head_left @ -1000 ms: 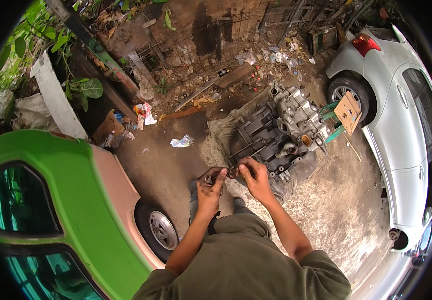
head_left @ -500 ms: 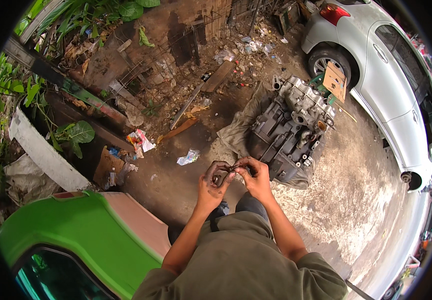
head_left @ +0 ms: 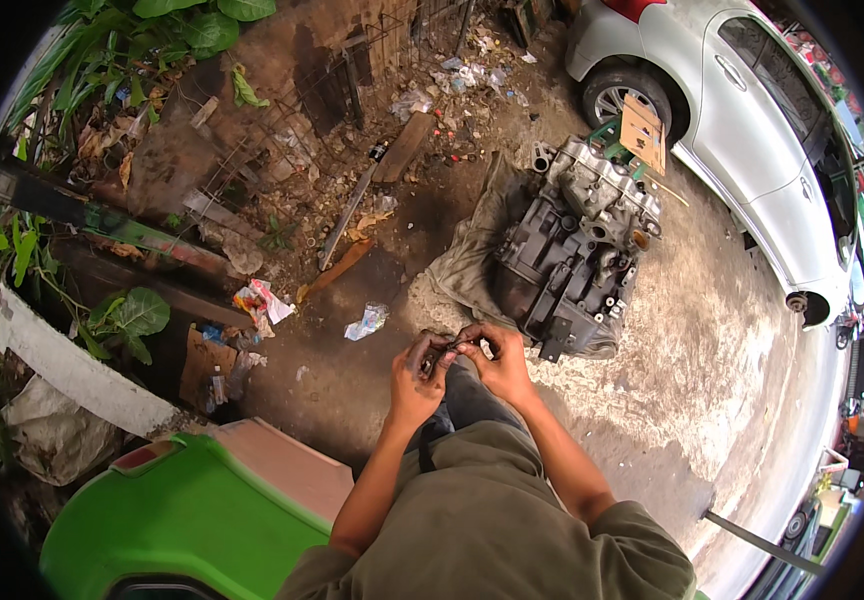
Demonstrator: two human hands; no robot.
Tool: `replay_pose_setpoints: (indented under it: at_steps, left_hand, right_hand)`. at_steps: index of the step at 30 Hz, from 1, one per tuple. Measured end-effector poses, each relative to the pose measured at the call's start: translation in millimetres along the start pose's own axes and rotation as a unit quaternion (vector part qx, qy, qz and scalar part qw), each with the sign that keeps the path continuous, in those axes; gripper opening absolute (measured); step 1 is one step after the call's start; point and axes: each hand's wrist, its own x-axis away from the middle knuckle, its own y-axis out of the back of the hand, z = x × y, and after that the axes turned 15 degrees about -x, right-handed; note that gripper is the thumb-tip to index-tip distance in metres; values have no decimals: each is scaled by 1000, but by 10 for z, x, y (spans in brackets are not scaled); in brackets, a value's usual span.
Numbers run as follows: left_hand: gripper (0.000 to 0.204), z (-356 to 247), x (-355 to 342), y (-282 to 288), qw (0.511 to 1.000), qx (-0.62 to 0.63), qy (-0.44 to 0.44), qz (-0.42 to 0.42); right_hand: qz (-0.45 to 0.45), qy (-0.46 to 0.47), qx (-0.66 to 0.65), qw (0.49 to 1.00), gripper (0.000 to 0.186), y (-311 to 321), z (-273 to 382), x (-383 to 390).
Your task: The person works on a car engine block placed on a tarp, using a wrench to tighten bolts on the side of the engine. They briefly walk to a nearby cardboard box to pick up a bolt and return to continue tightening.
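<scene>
Both hands meet in front of my body, fingertips together and blackened with grease. My left hand (head_left: 420, 372) is closed, its fingers curled and thumb pinching. Against it, my right hand (head_left: 495, 362) pinches with thumb and forefinger. A small dark piece sits between the fingertips, too small to name. Just beyond my right hand, a grimy car engine (head_left: 572, 250) rests on the ground, partly on a crumpled grey cloth (head_left: 467, 262). Neither hand touches it.
A silver car (head_left: 752, 140) with a bare rear hub stands at the right. Cardboard (head_left: 643, 134) leans by its wheel. A green car body (head_left: 192, 510) is at lower left. Wooden planks (head_left: 404, 147), plastic litter (head_left: 367, 321) and leafy plants (head_left: 142, 312) lie leftward.
My view has shifted, so the engine and silver car sit further left and the green car lower. Both hands stay together, pinching, slightly further left in the picture.
</scene>
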Motion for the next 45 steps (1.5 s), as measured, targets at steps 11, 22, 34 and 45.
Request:
replay_pose_setpoints:
  at_steps: [11,22,34,45]
  left_hand:
    - [26,360,-772,-235,985,67,86,134]
    - [22,1511,-1132,-1104,911,221,323,134]
    - [15,2724,-1322,-2657,869,363,304,142]
    - [8,2814,-1519,-3505,858,356,363,71]
  right_hand:
    - [-14,-2,66,998,23,377,-386,-775]
    - [185,151,418,876,30,1439,-1804,-2297]
    - [276,178,294,898,30,1618,-2040,-2489]
    - [290,164,323,886,37,1577,-2023,-2516]
